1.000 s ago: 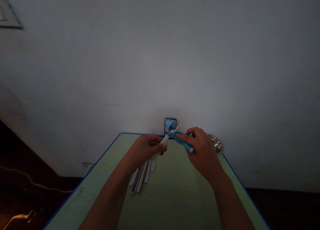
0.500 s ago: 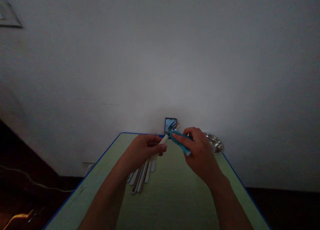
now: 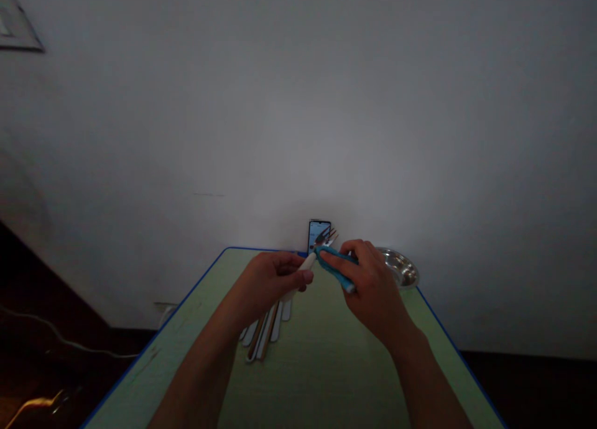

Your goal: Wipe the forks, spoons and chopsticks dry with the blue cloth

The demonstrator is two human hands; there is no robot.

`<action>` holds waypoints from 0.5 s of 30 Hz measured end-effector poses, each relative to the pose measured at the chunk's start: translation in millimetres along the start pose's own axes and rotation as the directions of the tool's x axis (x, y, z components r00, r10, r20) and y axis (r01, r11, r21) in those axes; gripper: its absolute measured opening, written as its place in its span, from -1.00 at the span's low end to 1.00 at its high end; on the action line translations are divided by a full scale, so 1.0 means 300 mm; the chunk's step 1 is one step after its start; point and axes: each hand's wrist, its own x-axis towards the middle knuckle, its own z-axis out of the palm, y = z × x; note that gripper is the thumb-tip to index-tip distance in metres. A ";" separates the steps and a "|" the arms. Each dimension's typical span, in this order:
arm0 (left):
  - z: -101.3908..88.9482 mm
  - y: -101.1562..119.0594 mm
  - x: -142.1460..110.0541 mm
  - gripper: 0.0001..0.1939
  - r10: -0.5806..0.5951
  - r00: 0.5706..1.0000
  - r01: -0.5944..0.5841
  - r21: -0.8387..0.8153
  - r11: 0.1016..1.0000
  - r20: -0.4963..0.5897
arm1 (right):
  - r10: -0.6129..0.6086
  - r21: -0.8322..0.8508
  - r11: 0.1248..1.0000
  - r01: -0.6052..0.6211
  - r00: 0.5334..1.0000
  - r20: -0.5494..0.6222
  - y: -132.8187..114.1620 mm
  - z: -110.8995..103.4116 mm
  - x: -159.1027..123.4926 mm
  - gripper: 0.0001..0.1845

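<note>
Fork (image 3: 323,237) (phone (image 3: 319,227) just behind).

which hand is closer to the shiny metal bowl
Right: the right hand is just left of the metal bowl, partly covering it in view, while the left hand is farther left, beyond the blue cloth.

Two hands (image 3: 270,281) — one fork (image 3: 308,262), one cloth (image 3: 336,271), one phone (image 3: 318,227), one bowl (image 3: 405,271) — one table (image 3: 336,354).
</note>
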 end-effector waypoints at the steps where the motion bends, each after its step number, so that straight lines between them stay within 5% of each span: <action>1: 0.000 0.002 -0.001 -0.77 0.004 1.000 -0.004 0.003 1.000 0.002 | -0.003 0.001 1.000 0.003 1.000 -0.004 0.000 0.000 0.000 -0.40; 15: -0.002 -0.005 -0.005 -0.74 0.021 0.999 -0.022 0.030 0.999 0.025 | 0.023 -0.027 0.999 -0.022 1.000 0.009 0.002 0.002 0.000 -0.37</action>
